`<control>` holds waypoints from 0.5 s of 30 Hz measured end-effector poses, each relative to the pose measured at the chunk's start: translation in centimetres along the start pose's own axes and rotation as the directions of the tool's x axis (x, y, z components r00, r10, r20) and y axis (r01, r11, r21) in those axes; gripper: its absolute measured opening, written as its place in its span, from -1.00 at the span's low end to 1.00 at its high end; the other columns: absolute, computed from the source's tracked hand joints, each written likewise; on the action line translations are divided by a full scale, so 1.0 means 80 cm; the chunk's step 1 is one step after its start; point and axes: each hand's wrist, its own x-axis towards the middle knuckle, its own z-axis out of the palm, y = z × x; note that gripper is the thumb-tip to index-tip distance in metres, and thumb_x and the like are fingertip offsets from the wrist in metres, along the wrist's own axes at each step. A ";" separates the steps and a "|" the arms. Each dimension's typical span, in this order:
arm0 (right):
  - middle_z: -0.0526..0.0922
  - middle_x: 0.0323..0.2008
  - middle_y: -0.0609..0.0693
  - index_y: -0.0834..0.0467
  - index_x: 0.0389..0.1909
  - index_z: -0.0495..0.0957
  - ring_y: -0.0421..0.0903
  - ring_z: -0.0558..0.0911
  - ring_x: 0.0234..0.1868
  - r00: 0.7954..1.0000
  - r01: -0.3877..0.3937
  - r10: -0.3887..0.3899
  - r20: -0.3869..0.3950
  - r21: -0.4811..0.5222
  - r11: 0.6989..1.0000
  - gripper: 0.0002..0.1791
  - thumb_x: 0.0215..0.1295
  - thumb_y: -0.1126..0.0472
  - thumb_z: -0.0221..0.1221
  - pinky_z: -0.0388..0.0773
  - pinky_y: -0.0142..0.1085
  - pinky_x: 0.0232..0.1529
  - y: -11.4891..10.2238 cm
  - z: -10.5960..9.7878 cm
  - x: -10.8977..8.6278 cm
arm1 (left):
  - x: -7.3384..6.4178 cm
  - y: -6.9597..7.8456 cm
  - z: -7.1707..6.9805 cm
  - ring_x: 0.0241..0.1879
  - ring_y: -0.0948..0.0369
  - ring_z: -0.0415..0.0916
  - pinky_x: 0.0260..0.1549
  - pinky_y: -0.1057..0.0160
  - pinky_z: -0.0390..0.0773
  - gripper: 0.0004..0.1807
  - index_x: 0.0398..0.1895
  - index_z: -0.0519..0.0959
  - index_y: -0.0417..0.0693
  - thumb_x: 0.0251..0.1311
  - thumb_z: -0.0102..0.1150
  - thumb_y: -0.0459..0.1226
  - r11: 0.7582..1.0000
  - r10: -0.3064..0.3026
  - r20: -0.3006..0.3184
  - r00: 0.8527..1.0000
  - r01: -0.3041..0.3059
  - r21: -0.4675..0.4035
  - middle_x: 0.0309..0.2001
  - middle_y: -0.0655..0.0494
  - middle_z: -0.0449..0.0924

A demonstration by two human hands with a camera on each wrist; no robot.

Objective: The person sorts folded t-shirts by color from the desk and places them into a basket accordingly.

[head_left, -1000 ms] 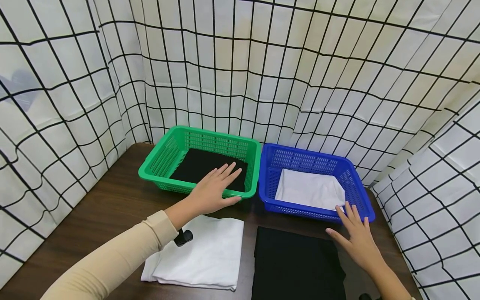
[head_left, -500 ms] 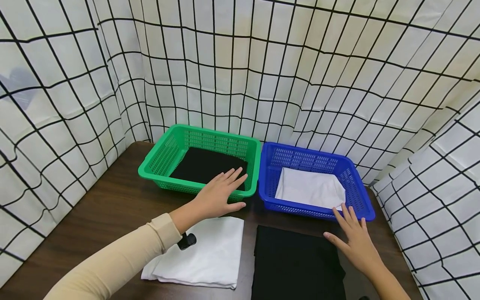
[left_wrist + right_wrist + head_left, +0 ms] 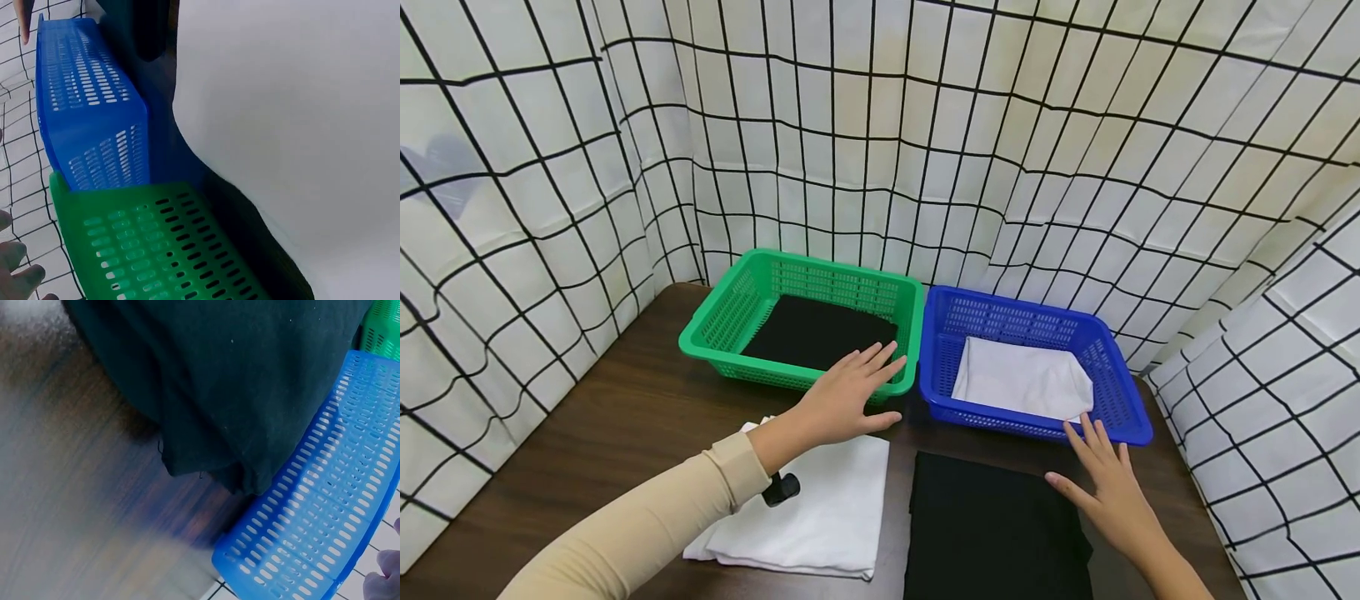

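Note:
My left hand, fingers spread and straight, hovers by the front rim of the green basket. A folded black cloth lies in that basket. Under my left wrist, a folded white cloth lies on the table. My right hand, fingers also spread, is near the front right corner of the blue basket, which holds a folded white cloth. Just left of the right hand, a folded black cloth lies on the table. Neither hand holds anything.
The two baskets stand side by side at the back of the brown table. White curtains with a black grid enclose the table at the back and both sides. A small black device sits at the left wrist.
My left hand has drifted right and slightly down along the green basket's rim. My right hand has shifted slightly left and down. The cloths and baskets have stayed in place.

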 end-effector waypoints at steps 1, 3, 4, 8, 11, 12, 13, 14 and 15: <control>-0.10 0.56 0.37 0.07 0.58 0.02 0.33 -0.27 0.59 1.000 0.003 -0.003 -0.001 0.001 1.000 -0.11 0.37 -0.12 0.18 -0.55 0.32 0.48 0.000 0.000 -0.001 | 0.000 0.001 0.001 0.58 0.00 -0.05 0.55 -0.07 0.01 -0.14 0.57 0.10 0.06 0.33 0.06 0.20 1.000 0.004 0.001 1.000 -0.004 -0.002 0.60 0.03 -0.03; -0.12 0.56 0.36 0.09 0.57 0.03 0.32 -0.29 0.59 1.000 0.006 -0.006 -0.001 0.004 1.000 -0.12 0.37 -0.12 0.18 -0.55 0.32 0.48 -0.001 0.000 -0.004 | -0.001 0.003 0.003 0.58 -0.02 -0.04 0.54 -0.08 0.02 -0.14 0.57 0.09 0.06 0.32 0.07 0.20 1.000 0.013 0.007 1.000 -0.013 -0.006 0.60 0.03 -0.03; -0.13 0.56 0.35 0.10 0.57 0.04 0.32 -0.29 0.59 1.000 0.006 -0.006 0.000 0.005 1.000 -0.12 0.37 -0.12 0.18 -0.55 0.32 0.48 -0.002 0.000 -0.005 | -0.001 0.004 0.004 0.58 -0.01 -0.04 0.54 -0.08 0.02 -0.13 0.58 0.09 0.07 0.32 0.06 0.21 1.000 0.017 0.013 1.000 -0.017 -0.001 0.60 0.03 -0.04; -0.14 0.56 0.36 0.13 0.56 0.04 0.34 -0.28 0.58 1.000 -0.018 0.017 0.019 0.015 1.000 -0.11 0.36 -0.12 0.18 -0.61 0.31 0.46 -0.004 0.000 -0.008 | -0.003 0.008 0.005 0.58 -0.02 -0.03 0.54 -0.09 0.03 -0.13 0.58 0.09 0.07 0.32 0.06 0.22 1.000 0.031 0.023 0.999 -0.030 -0.001 0.60 0.01 -0.03; -0.14 0.56 0.37 0.15 0.56 0.05 0.37 -0.27 0.57 0.999 -0.039 0.038 0.034 0.024 0.999 -0.11 0.36 -0.13 0.18 -0.63 0.30 0.46 -0.005 0.001 -0.010 | -0.004 0.012 0.004 0.58 -0.01 -0.02 0.54 -0.08 0.04 -0.13 0.58 0.09 0.06 0.32 0.06 0.21 0.999 0.040 0.023 0.999 -0.040 -0.004 0.60 0.01 -0.02; -0.14 0.56 0.37 0.16 0.56 0.05 0.37 -0.27 0.57 0.998 -0.042 0.041 0.036 0.028 0.999 -0.11 0.36 -0.13 0.18 -0.63 0.31 0.45 -0.006 0.001 -0.010 | -0.004 0.013 0.004 0.58 -0.01 -0.02 0.54 -0.08 0.04 -0.13 0.58 0.09 0.06 0.32 0.06 0.21 0.999 0.043 0.024 0.999 -0.043 -0.005 0.60 0.01 -0.02; -0.14 0.56 0.37 0.16 0.55 0.06 0.38 -0.27 0.57 0.998 -0.044 0.043 0.037 0.033 0.998 -0.11 0.36 -0.13 0.18 -0.63 0.31 0.45 -0.006 0.001 -0.011 | -0.004 0.014 0.004 0.58 -0.01 -0.02 0.54 -0.08 0.04 -0.13 0.58 0.09 0.06 0.33 0.06 0.21 0.999 0.046 0.026 0.999 -0.046 -0.007 0.59 0.00 -0.02; -0.15 0.56 0.37 0.17 0.55 0.06 0.38 -0.27 0.57 0.998 -0.045 0.044 0.037 0.039 0.998 -0.11 0.37 -0.12 0.18 -0.62 0.32 0.45 -0.006 0.001 -0.012 | -0.005 0.015 0.005 0.58 -0.01 -0.02 0.54 -0.08 0.04 -0.13 0.58 0.08 0.06 0.33 0.05 0.21 0.999 0.049 0.028 0.998 -0.048 -0.010 0.59 0.00 -0.02; -0.15 0.57 0.36 0.17 0.55 0.06 0.38 -0.27 0.57 0.998 -0.045 0.043 0.038 0.046 0.998 -0.12 0.37 -0.12 0.18 -0.62 0.32 0.45 -0.006 0.001 -0.013 | -0.005 0.016 0.005 0.58 -0.01 -0.02 0.54 -0.08 0.04 -0.13 0.58 0.08 0.06 0.33 0.05 0.21 0.999 0.051 0.030 0.998 -0.051 -0.011 0.59 0.00 -0.02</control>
